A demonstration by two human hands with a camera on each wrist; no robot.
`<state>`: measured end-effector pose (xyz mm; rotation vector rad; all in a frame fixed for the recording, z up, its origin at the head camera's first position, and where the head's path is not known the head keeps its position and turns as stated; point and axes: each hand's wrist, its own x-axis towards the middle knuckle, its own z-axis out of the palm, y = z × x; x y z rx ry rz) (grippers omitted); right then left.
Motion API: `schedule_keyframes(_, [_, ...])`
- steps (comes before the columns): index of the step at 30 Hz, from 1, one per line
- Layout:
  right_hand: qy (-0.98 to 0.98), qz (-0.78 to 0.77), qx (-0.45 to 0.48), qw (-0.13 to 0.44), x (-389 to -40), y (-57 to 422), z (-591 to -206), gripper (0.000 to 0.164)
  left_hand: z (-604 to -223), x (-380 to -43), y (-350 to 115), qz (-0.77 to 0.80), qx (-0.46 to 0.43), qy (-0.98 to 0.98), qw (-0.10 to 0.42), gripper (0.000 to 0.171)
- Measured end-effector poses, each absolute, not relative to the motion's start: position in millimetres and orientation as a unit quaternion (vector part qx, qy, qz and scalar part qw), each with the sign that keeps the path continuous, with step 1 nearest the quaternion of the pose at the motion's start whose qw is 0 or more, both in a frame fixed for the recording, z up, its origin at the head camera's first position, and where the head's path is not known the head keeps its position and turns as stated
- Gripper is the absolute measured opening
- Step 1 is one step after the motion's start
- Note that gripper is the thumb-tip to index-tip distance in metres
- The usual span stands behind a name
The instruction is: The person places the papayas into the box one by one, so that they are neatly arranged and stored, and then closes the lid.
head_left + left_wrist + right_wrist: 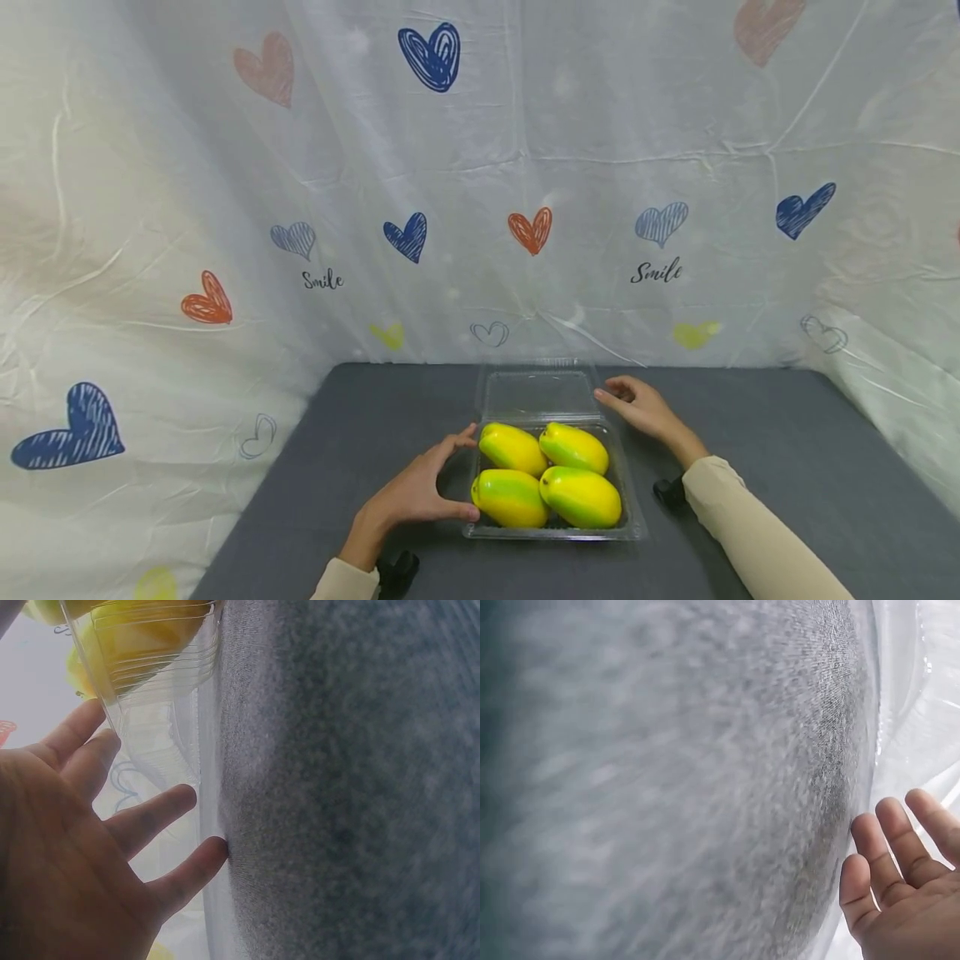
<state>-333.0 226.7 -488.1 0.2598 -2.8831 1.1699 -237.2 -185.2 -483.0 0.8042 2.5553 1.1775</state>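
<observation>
A clear plastic clamshell box (555, 533) sits on the table with several yellow-green mangoes (581, 497) in two rows. Its transparent lid (538, 393) is folded back, away from the person. My left hand (416, 492) is at the box's left side, thumb at the near corner and fingers spread toward the far corner. In the left wrist view, fingertips (91, 712) meet the box's rim while the lower fingers extend near the tabletop. Beside the lid's right edge, my right hand (637, 406) holds nothing, its fingers loosely bent.
Dark grey cloth covers the table (397, 400). Behind it and along both sides hangs a pale curtain (480, 167) printed with hearts. Black straps (670, 493) circle both wrists, below beige sleeves (757, 525).
</observation>
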Motion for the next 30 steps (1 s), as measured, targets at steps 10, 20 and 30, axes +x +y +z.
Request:
schedule_keyframes(10, [-0.919, 0.385, 0.078, -0.025, -340.6, 215.7, -490.6, 0.075, -483.6, -236.5, -185.1, 0.399, 0.271, 0.869, 0.11, 0.081])
schedule_keyframes(20, [-0.908, 0.412, 0.078, -0.001, -339.8, 211.4, -489.1, 0.069, -481.5, -236.8, -184.6, 0.397, 0.269, 0.87, 0.11, 0.082])
schedule_keyframes(30, [-0.898, 0.429, 0.095, 0.029, -335.8, 214.0, -484.0, 0.064, -480.9, -236.5, -184.3, 0.395, 0.271, 0.871, 0.108, 0.083])
